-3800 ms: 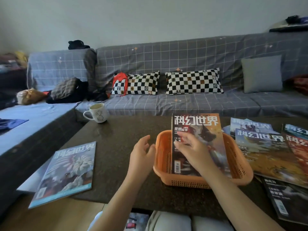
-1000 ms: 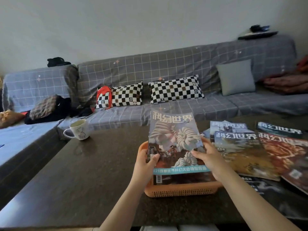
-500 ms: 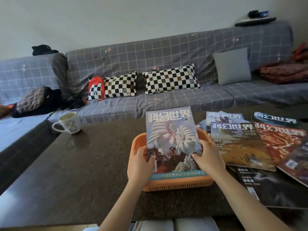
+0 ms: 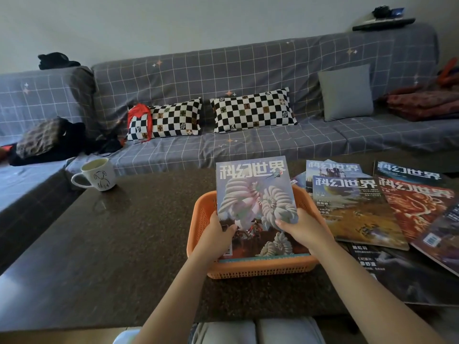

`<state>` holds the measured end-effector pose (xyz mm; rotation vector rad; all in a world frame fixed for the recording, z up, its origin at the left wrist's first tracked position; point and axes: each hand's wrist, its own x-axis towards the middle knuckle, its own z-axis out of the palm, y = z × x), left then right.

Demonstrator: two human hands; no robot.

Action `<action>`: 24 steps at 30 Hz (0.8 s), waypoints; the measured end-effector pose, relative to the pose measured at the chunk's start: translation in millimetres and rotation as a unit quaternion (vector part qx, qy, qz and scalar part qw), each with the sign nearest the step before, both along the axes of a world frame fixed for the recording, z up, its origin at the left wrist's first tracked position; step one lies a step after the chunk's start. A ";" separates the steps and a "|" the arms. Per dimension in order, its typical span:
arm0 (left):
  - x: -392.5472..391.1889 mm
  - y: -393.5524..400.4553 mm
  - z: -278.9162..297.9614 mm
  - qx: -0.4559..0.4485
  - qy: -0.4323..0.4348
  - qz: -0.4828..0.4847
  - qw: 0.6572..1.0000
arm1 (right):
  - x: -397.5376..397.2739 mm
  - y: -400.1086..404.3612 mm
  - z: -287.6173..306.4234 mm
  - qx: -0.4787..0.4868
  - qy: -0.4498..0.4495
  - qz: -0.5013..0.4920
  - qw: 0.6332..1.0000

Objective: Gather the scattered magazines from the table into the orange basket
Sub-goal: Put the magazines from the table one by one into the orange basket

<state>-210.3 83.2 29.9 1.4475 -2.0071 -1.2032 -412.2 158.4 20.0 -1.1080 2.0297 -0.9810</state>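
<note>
Magazines [image 4: 357,209] beside basket [image 4: 198,219] | mug [image 4: 98,173] left | sofa [image 4: 248,70] behind

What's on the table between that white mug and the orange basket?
Nothing: in the head view, only bare dark tabletop stretches between the white mug and the orange basket.

Your left hand [image 4: 215,234] and right hand [image 4: 301,229] grip a magazine [image 4: 253,202] by its sides, its bottom edge down inside the orange basket [image 4: 260,268] on the tabletop [image 4: 111,244]; more magazines [image 4: 387,207] sit just right.
</note>
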 end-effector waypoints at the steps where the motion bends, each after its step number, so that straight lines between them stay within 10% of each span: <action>1: -0.3 -0.5 -0.1 0.008 0.001 0.002 1.000 | -0.6 -0.2 -0.6 0.005 0.004 0.003 1.000; 24: 64.1 -46.0 -3.3 0.012 -0.015 0.082 0.996 | 57.9 -51.5 1.5 0.054 -0.043 0.000 0.998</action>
